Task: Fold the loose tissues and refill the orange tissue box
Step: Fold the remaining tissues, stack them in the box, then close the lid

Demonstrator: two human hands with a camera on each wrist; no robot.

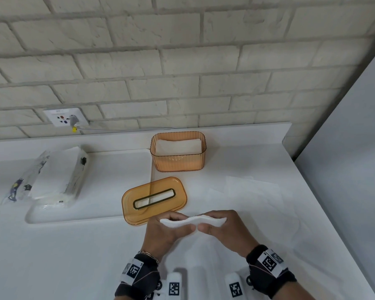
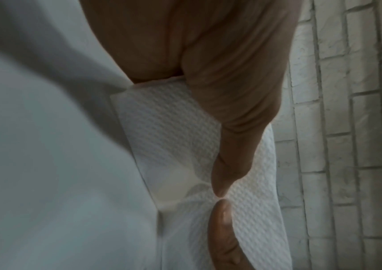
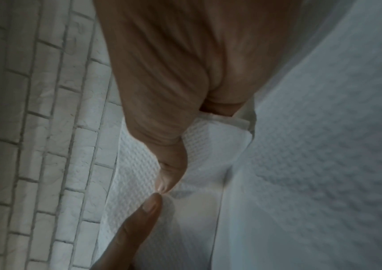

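Both hands up close over the white bench (image 1: pixel 74 256), holding one folded tissue (image 1: pixel 193 220) between them, lifted off the surface. Left hand (image 1: pixel 168 231) pinches the tissue's left half, thumb on the near side, fingers curled behind. Right hand (image 1: pixel 224 228) pinches the right half the same way. Thumb tips meet at the tissue's middle. Left wrist view: thumb (image 2: pixel 231 146) pressed flat on embossed tissue (image 2: pixel 169 138), the other thumb's tip touching it. Right wrist view: same pinch mirrored, thumb (image 3: pixel 169 164) on tissue (image 3: pixel 134 175).

Places relative to the lid (image 1: pixel 154 200): the lid lies flat just beyond the left hand, orange, slot up. Right of the lid, a loose flat tissue sheet (image 1: pixel 253 191) lies on the bench. Beyond the lid, slightly right, stands the box (image 1: pixel 178 163), orange, open, white tissues stacked inside. Left of the lid sits a white tray (image 1: pixel 91 213) carrying an opened tissue pack (image 1: pixel 56 176). Far left beyond, a wall socket (image 1: pixel 65 116) with a plug, on a brick wall (image 1: pixel 182 61).
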